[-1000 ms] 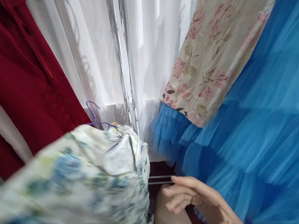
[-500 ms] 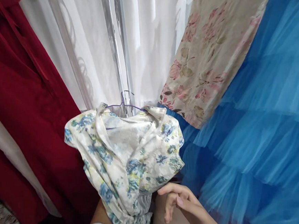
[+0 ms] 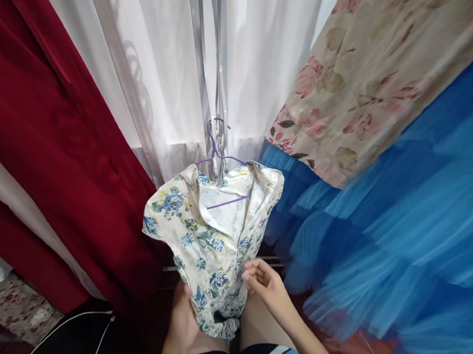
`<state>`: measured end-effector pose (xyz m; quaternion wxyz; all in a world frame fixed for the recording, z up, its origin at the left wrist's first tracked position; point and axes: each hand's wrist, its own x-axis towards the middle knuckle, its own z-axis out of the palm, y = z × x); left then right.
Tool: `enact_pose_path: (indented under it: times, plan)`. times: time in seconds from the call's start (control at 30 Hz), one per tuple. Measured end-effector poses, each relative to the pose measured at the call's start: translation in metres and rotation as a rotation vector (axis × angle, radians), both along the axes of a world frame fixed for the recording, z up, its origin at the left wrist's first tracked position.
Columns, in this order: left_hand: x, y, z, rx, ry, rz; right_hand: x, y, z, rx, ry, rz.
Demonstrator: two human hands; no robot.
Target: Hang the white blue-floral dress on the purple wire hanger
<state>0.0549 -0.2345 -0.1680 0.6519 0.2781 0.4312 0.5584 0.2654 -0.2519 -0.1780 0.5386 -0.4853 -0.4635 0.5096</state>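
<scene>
A white short-sleeved blouse (image 3: 208, 239) with blue flowers and an elastic gathered hem hangs in front of me on a purple wire hanger (image 3: 214, 146). Its neck lies open, so the hanger's lower bar shows inside. My left hand (image 3: 181, 315) is closed on the blouse's lower left side, its fingers partly hidden by the cloth. On the other side, my right hand (image 3: 265, 281) has curled fingers, with thumb and forefinger pinched at the blouse's right edge.
Pale ribbons (image 3: 211, 64) run down to the hanger hook before a white curtain (image 3: 162, 68). Dark red cloth (image 3: 85, 183) hangs at left; a beige floral cloth (image 3: 337, 109) and a blue tulle skirt (image 3: 388, 230) at right. A black surface with a white cable (image 3: 55, 325) is lower left.
My right hand has risen from below the blouse to its right edge. My left hand now shows beside the cloth. The blouse hangs straighter, and the view has shifted.
</scene>
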Motion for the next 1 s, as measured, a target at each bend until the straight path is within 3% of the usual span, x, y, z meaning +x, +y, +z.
enact_pose_path:
  times: [0.13, 0.43, 0.5, 0.63, 0.7, 0.77, 0.87, 1.0]
  plan:
    - [-0.009, -0.012, -0.017, -0.021, -0.099, -0.040, -0.013, 0.020, 0.007, 0.089, -0.063, -0.103]
    - [0.002, -0.009, -0.027, -0.077, -0.129, -0.031, -0.029, 0.035, 0.030, 0.126, -0.263, -0.140]
    - [-0.007, 0.000, -0.037, -0.029, -0.086, 0.063, -0.029, 0.033, 0.029, 0.123, -0.291, -0.159]
    - [-0.027, 0.020, -0.068, 0.057, 0.212, 0.532, -0.027, 0.027, 0.025, 0.085, -0.234, -0.188]
    - [-0.024, 0.022, -0.078, 0.142, 0.387, 0.674, -0.027, 0.025, 0.023, 0.007, -0.101, -0.171]
    - [-0.009, 0.019, -0.078, 0.267, 0.499, 0.557, -0.029, 0.022, 0.021, -0.068, 0.044, -0.160]
    - [0.029, 0.012, -0.060, 0.441, 0.540, 0.233, -0.036, 0.015, 0.021, -0.083, 0.156, -0.189]
    - [0.065, 0.016, -0.029, 0.540, 0.465, 0.124, -0.047, 0.008, 0.023, -0.042, 0.165, -0.183]
